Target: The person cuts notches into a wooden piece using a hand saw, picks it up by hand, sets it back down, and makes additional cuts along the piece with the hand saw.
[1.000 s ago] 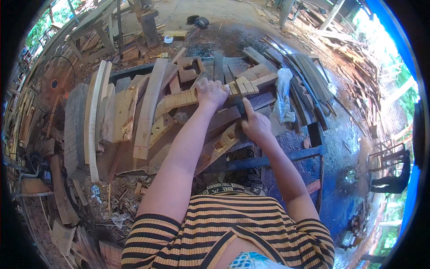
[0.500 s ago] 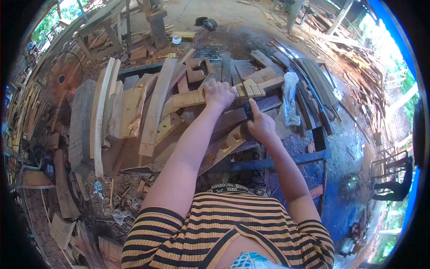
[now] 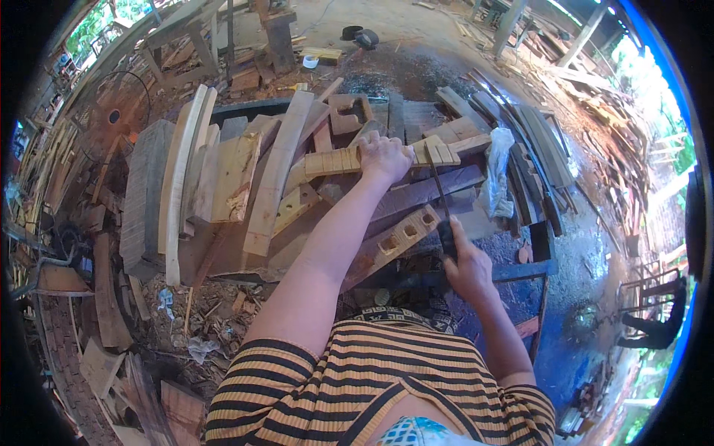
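Note:
A pale wooden strip [image 3: 332, 162] with a row of cut lines across it lies on a pile of timber. My left hand [image 3: 384, 157] is closed over its middle, pressing it against the pieces below. In my right hand [image 3: 470, 262], the fingers are wrapped round the black handle of a handsaw [image 3: 437, 182]. Its narrow dark blade reaches away from me and crosses the strip near its right end, to the right of my left hand. How deep the teeth sit in the wood cannot be seen.
Long boards [image 3: 280, 171] lean at the left of the pile. A block with square holes [image 3: 405, 236] lies nearer me. Clear plastic wrapping [image 3: 497, 175] rests at the right, beside dark planks. A blue metal frame [image 3: 513, 269] edges the near right. Wood scraps litter the ground.
My right hand has drawn the saw back toward me, so the handle is now well clear of the strip. The left hand keeps its hold. The whole view has shifted slightly.

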A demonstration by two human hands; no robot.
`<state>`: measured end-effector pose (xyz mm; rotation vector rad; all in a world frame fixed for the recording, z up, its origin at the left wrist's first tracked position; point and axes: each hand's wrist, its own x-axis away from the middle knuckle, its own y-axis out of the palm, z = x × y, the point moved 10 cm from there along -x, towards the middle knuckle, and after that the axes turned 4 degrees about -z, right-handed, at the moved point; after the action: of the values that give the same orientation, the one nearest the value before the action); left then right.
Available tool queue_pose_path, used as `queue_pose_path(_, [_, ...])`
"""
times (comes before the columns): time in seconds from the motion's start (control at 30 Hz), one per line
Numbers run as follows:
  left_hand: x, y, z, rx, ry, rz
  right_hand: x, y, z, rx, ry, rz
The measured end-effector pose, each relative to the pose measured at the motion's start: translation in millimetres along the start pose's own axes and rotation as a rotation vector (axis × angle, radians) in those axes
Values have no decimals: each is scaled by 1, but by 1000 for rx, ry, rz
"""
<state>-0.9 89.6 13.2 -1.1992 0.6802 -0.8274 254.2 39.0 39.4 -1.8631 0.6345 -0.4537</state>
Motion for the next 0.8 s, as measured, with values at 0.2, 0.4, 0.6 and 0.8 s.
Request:
queue_pose_path(0.2, [-3, 3, 5, -12, -2, 17, -106, 10, 8, 48, 35, 74])
queue_pose_path(0.4, [-1, 1, 5, 8, -11, 29, -64, 6, 4, 38, 58, 9])
queue_pose_path(0.6, [4, -7, -2, 47, -38, 5, 15, 7, -2, -43, 31, -22])
queue_pose_path(0.8, [3, -3, 2, 110, -7, 6, -74, 3, 1, -2, 50, 4])
